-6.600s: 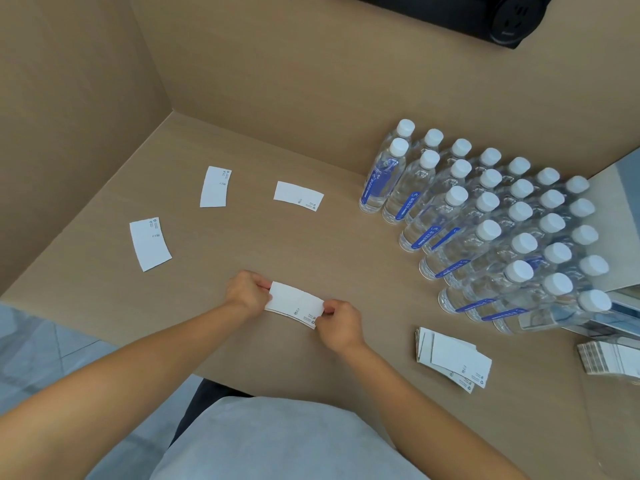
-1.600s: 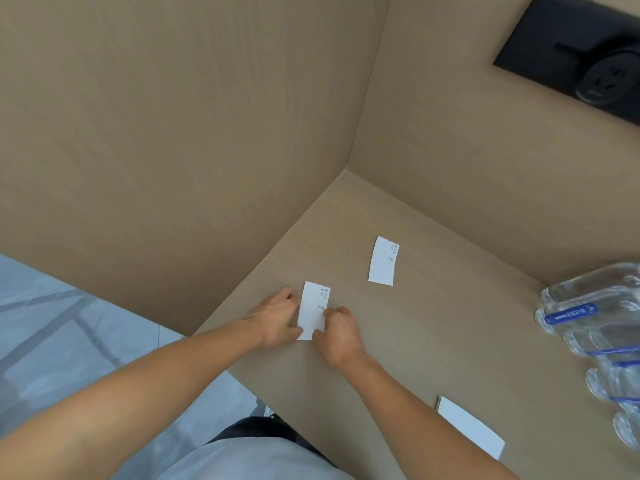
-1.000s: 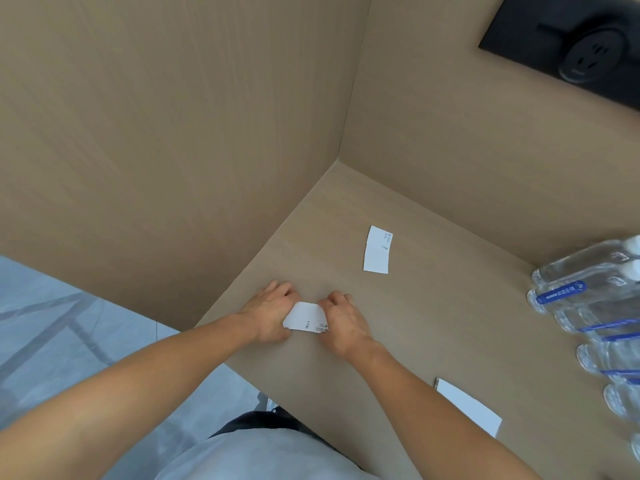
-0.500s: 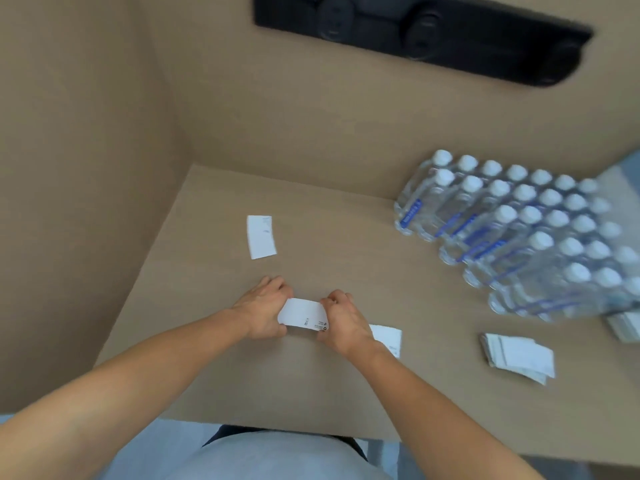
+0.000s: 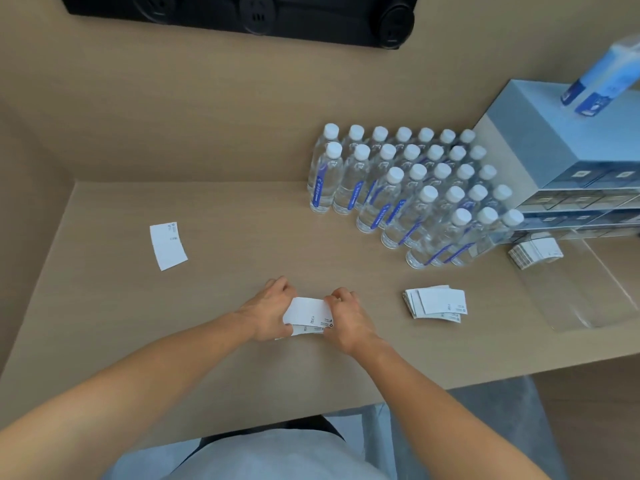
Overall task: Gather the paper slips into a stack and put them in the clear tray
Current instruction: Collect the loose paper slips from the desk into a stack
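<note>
Versus half a second back, I see the head swung right: the clear tray (image 5: 575, 292) and the grey drawer unit (image 5: 568, 147) are now in frame. The slip that lay just right of the right hand is gone from the desk, and the held stack (image 5: 308, 315) now shows more than one printed edge.

Left hand (image 5: 268, 311) and right hand (image 5: 346, 320) are both clamped on the short ends of that stack, fingers curled, low over the desk (image 5: 242, 375) near its front edge. I can't tell if it touches the surface.

Around: one loose slip (image 5: 168, 245) well apart at far left, long axis running away from me, slightly tilted. A fanned pile of slips (image 5: 436, 303) sits on the desk right of the hands, between them and the tray. Water bottles (image 5: 408, 188) stand behind the pile, clear of that path. Another bundle of slips (image 5: 535, 252) lies at the tray's far end; I can't tell whether inside.

Held stack's long axis runs left-right, printed edge toward me.
</note>
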